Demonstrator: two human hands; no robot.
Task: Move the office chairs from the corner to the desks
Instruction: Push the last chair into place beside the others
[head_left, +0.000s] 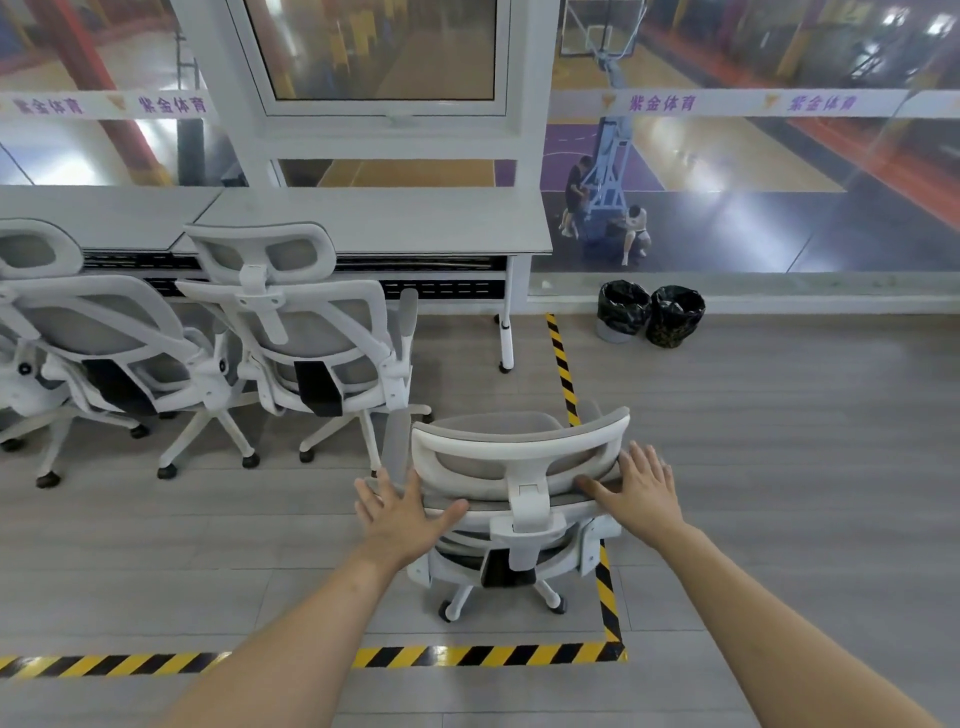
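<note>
A white office chair with grey mesh (519, 457) stands right in front of me, its back toward me. My left hand (402, 512) lies flat on the left end of its backrest top, fingers spread. My right hand (641, 486) rests flat on the right end beside the headrest, thumb against the mesh. Neither hand wraps around the frame. Two more white chairs, one in the middle (311, 332) and one at the far left (93, 332), stand tucked against the long grey desk (415, 218).
Yellow-black floor tape (563, 374) runs under the near chair and along the floor toward me. Two bins with black bags (649, 312) stand by the glass wall at the right. The desk leg (506, 332) is just ahead.
</note>
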